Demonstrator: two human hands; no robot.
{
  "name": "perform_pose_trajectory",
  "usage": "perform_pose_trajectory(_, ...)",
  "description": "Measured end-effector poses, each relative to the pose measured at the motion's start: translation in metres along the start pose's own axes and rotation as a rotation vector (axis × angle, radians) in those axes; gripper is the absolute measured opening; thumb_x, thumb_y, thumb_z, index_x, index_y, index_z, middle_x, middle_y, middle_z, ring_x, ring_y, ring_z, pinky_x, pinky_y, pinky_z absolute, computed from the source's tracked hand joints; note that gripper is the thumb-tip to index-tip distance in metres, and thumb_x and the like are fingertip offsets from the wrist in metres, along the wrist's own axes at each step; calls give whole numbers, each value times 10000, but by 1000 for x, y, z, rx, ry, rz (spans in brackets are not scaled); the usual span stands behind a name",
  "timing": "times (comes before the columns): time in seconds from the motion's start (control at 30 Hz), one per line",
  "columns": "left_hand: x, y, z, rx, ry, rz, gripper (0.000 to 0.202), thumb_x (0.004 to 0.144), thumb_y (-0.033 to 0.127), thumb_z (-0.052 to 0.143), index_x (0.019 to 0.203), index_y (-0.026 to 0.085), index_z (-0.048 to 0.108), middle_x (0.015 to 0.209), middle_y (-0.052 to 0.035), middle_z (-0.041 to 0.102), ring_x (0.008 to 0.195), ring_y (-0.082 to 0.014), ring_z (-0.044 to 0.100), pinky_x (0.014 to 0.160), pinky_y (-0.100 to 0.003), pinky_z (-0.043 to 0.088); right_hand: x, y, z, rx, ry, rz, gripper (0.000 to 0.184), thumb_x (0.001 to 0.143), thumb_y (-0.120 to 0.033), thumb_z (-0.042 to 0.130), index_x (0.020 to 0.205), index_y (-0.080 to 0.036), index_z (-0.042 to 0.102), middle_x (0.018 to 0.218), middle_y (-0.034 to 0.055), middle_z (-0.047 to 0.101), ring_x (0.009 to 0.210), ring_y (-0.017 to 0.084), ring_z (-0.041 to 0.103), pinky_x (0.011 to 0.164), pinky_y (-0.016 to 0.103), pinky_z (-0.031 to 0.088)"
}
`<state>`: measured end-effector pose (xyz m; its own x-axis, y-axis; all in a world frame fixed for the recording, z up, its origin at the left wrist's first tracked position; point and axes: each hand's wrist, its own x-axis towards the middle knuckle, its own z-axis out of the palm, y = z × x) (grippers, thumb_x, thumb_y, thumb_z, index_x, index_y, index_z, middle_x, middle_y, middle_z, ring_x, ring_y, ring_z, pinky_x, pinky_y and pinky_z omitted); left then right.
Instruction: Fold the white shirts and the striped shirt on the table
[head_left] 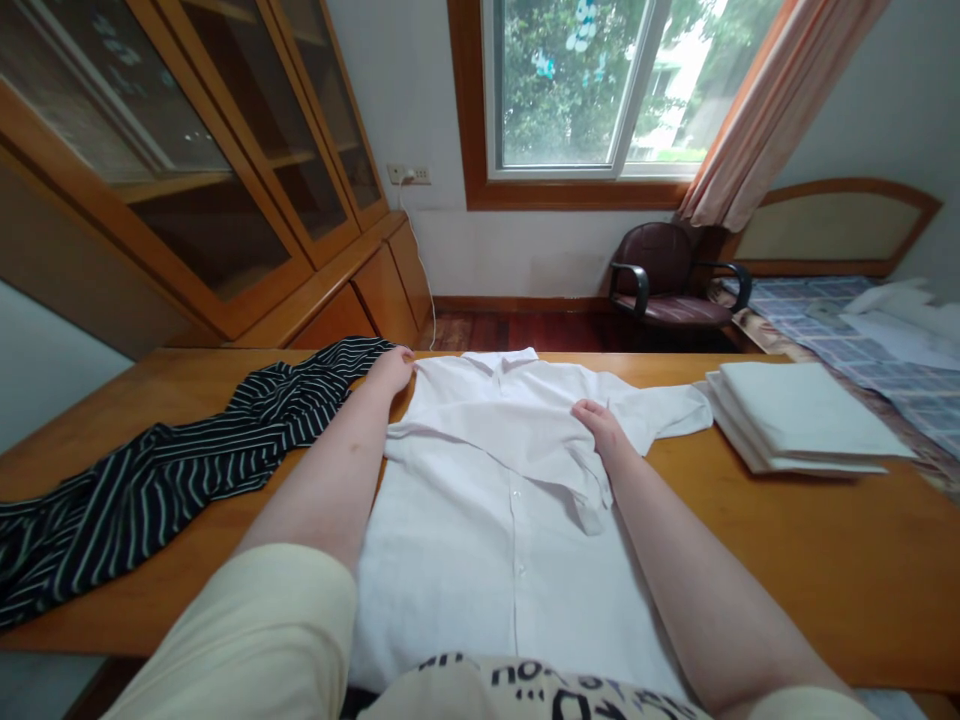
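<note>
A white button-up shirt [495, 500] lies flat on the wooden table [787, 540], collar away from me. One sleeve is folded across its chest. My left hand [391, 372] rests on the shirt's far left shoulder near the collar, fingers curled down onto the cloth. My right hand [598, 422] presses on the folded part at the shirt's right chest, fingers bent against the fabric. The other short sleeve sticks out to the right.
A black and white striped garment [157, 470] sprawls over the table's left side. A stack of folded white cloths [799, 415] sits at the right. Behind are a dark armchair [667, 275], a wooden glass-door cabinet [225, 170], a window and a bed [862, 330].
</note>
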<state>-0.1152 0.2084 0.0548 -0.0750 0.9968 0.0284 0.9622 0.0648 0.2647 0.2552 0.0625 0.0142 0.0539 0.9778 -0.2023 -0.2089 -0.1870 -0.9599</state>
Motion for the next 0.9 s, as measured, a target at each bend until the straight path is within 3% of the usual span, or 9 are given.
perform_pose_trajectory(0.1,-18,-5,7,-57,23,3,462,820,302,515,1259,162,550,1181,-131,649,1059,-258,610,889,-323,453,-4,-4,-1,29,-27,1,368,558,-471,729,680,-200,512,523,-54,479,478,98,399,480,237,275)
perform_pose_trajectory(0.17,-40,-9,8,-91,5,55,425,815,331,516,1201,172,597,1213,-126,636,1091,-258,597,921,-322,439,-5,-5,0,31,-50,26,365,553,-464,734,679,-197,519,519,-56,474,475,97,398,478,237,274)
perform_pose_trajectory(0.3,-96,-22,3,-124,-110,70,369,811,392,498,1079,202,666,1138,-94,678,1044,-258,620,894,-325,457,-3,-3,2,5,-68,50,362,547,-451,749,670,-191,530,486,-69,438,445,80,357,460,232,239)
perform_pose_trajectory(0.43,-138,-42,2,-234,-214,130,487,714,458,608,1147,235,632,1181,-75,660,1050,-258,621,877,-302,469,2,-1,2,-41,-32,18,340,567,-438,746,665,-190,536,489,-70,442,450,78,350,460,235,226)
perform_pose_trajectory(0.5,-145,-48,6,-295,-180,143,472,689,423,622,1121,232,625,1146,-65,668,1015,-243,628,857,-291,475,3,-2,1,-41,17,-7,326,588,-443,728,663,-194,532,491,-68,445,458,86,364,468,242,246)
perform_pose_trajectory(0.7,-137,-43,18,-213,33,99,76,674,251,524,744,231,544,747,-7,609,723,-189,578,661,-277,439,2,-8,-5,75,75,-38,292,598,-419,705,679,-208,520,536,-46,494,511,128,445,523,268,344)
perform_pose_trajectory(0.8,-136,-37,18,-182,85,158,59,662,211,489,713,234,505,716,5,561,716,-179,549,648,-268,411,0,-8,-9,144,-4,-24,309,611,-443,692,675,-217,491,536,-41,476,495,128,430,507,274,343)
perform_pose_trajectory(0.9,-140,-39,17,-200,-9,206,80,683,238,492,752,235,532,699,18,536,691,-172,532,629,-260,396,-2,-3,-15,152,-173,61,351,570,-481,712,669,-217,504,484,-53,427,434,105,369,459,257,296)
